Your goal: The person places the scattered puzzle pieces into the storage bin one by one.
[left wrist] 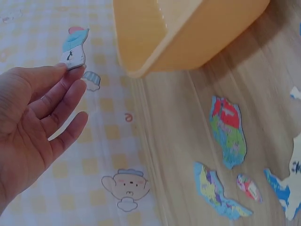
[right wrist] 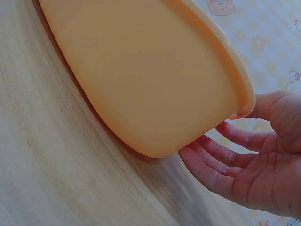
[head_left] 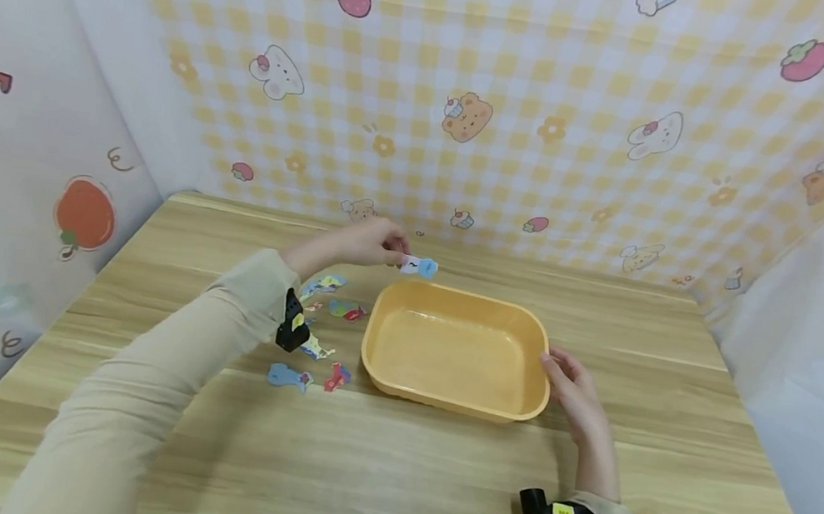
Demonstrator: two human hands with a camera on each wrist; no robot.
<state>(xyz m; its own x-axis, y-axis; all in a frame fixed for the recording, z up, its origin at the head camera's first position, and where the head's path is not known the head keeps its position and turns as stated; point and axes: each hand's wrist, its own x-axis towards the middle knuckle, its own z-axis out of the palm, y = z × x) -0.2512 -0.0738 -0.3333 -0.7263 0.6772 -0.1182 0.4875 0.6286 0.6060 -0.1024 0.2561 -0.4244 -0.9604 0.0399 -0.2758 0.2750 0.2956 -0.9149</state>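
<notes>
Between thumb and fingertips, my left hand (head_left: pixel 371 243) pinches a small flat puzzle piece (head_left: pixel 420 267), white and light blue with a dark mark. It is up off the table, just beyond the back left corner of a yellow plastic basin (head_left: pixel 458 350). The left wrist view shows the thin edge of the piece (left wrist: pixel 74 49) and the other fingers loosely bent below it. At the basin's right end my right hand (head_left: pixel 577 392) grips the wall. Its thumb is over the rim, and its fingers (right wrist: pixel 211 176) lie against the outside of the basin (right wrist: pixel 141 80).
Several puzzle pieces lie left of the basin, among them a blue piece (head_left: pixel 289 376), a red one (head_left: pixel 336 377) and a green and red one (head_left: pixel 348 310). My left forearm and wrist camera (head_left: pixel 292 324) hide part of them. A patterned cloth (head_left: pixel 508 133) hangs behind the wooden table (head_left: pixel 359 469).
</notes>
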